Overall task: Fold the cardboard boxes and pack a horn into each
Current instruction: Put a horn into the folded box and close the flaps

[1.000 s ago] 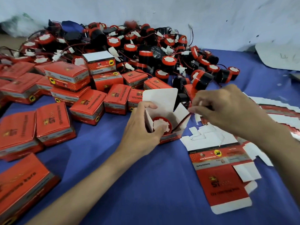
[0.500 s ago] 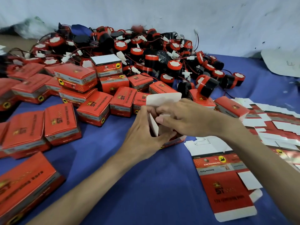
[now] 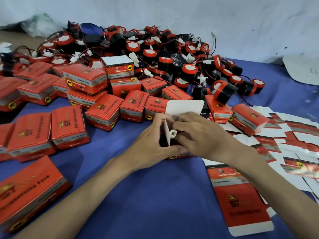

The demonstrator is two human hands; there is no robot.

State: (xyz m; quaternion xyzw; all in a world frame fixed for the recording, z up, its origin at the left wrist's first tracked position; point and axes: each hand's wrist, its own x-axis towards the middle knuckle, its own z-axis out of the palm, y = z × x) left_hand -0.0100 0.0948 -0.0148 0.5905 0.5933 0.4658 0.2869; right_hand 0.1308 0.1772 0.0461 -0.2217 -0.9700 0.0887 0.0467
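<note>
Here, your free room was the bare stretch of blue cloth (image 3: pixel 155 195) nearest you, between and below your forearms. Everything else was hemmed in: closed boxes (image 3: pixel 103 111) crowded the left side and ran in a row just behind your hands, a heap of loose horns (image 3: pixel 172 54), red-capped and black-bodied with thin wires, lay piled against the pale wall (image 3: pixel 224 23), and overlapping flat blanks (image 3: pixel 293 138) covered the right edge. One more flat blank (image 3: pixel 241 195) lay printed side up just right of your right forearm. The red panels read "ST" in gold, with a line that looked like "12v reversing horn"; the grey bands read "Genuine Parts", beside a round yellow badge with a black animal on it. The open box (image 3: pixel 179 156) stood on the cloth at the middle, its white lid flap (image 3: pixel 184 107) upright behind your fingers and a white side flap standing between your hands. Your hands were together on it. Your left hand (image 3: pixel 151 144) gripped its left side, fingers curled round the wall. Your right hand (image 3: pixel 202 135) was bent over the opening, fingertips pinching a white connector (image 3: pixel 173 133) at the mouth of the box. What sat deeper inside was hidden under your hands, so I could not tell how the horn lay. One box in the back row (image 3: pixel 117 61) showed a plain white top.
</note>
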